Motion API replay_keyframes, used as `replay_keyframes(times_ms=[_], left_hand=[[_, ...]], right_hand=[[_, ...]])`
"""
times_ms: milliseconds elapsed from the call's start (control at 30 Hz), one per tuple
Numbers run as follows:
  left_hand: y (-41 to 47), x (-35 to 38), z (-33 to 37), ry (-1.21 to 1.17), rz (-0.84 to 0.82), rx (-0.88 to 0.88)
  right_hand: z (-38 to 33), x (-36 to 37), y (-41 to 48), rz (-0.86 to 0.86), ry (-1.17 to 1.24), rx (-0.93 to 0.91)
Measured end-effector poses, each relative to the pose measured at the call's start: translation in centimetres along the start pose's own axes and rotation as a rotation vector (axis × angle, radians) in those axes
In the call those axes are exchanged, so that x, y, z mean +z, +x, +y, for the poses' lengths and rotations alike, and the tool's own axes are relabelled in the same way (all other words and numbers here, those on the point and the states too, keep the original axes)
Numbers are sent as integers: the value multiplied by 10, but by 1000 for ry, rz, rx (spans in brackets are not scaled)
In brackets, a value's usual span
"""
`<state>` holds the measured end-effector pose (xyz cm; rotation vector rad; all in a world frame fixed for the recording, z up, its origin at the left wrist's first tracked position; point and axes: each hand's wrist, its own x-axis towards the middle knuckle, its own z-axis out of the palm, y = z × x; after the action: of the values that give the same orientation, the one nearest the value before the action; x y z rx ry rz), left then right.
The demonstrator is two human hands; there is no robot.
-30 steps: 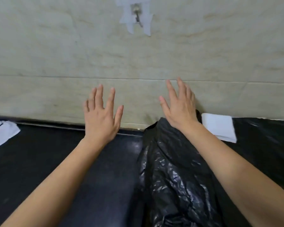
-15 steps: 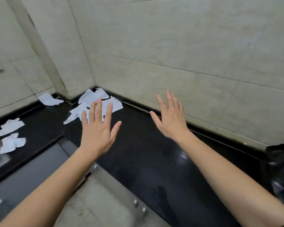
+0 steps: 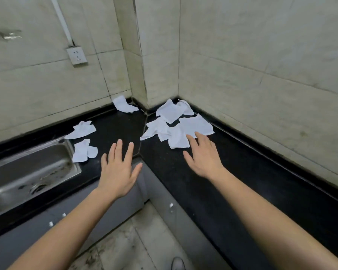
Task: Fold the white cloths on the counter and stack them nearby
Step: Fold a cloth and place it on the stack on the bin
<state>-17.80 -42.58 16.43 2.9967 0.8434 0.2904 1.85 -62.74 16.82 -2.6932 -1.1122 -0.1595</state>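
Note:
Several crumpled white cloths lie on the black L-shaped counter point(image 3: 232, 172). A loose pile of cloths point(image 3: 176, 123) fills the inner corner by the wall. One cloth point(image 3: 124, 105) leans in the far corner, and two more cloths point(image 3: 81, 130) point(image 3: 84, 151) lie beside the sink. My right hand point(image 3: 204, 155) is flat with fingers spread, its fingertips at the near edge of the pile. My left hand point(image 3: 118, 168) hovers palm down with straight fingers over the counter's front corner, holding nothing.
A steel sink point(image 3: 27, 172) is set into the counter at the left. A wall socket point(image 3: 77, 55) sits above it on the tiled wall. Grey cabinet fronts point(image 3: 105, 209) run below the counter, and tiled floor point(image 3: 137, 244) shows between them.
My view has swung left from the black bag and folded cloth to the counter corner. Both hands stay spread and have come closer to the pile, the right one reaching its edge.

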Motion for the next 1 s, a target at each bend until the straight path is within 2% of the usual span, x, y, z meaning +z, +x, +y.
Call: replay_keyframes(times_ms=[233,533,667,800,1000], left_hand=[[124,59,-87,34,-106,-103],[231,86,-178,8,-185,-230],[244,113,-234,-21,-243,-307],[235,142,-297,-57,-397,-360],[215,181,-382,-46,-620,-252]], right_hand=[[-27,88,148,-118,88,-10],[-83,138,308,-231,134,-74],[-134,172,350,-311,150,-165],[-194,209,362,-394,148,-234],[-297,260,364,-606,162,-320]])
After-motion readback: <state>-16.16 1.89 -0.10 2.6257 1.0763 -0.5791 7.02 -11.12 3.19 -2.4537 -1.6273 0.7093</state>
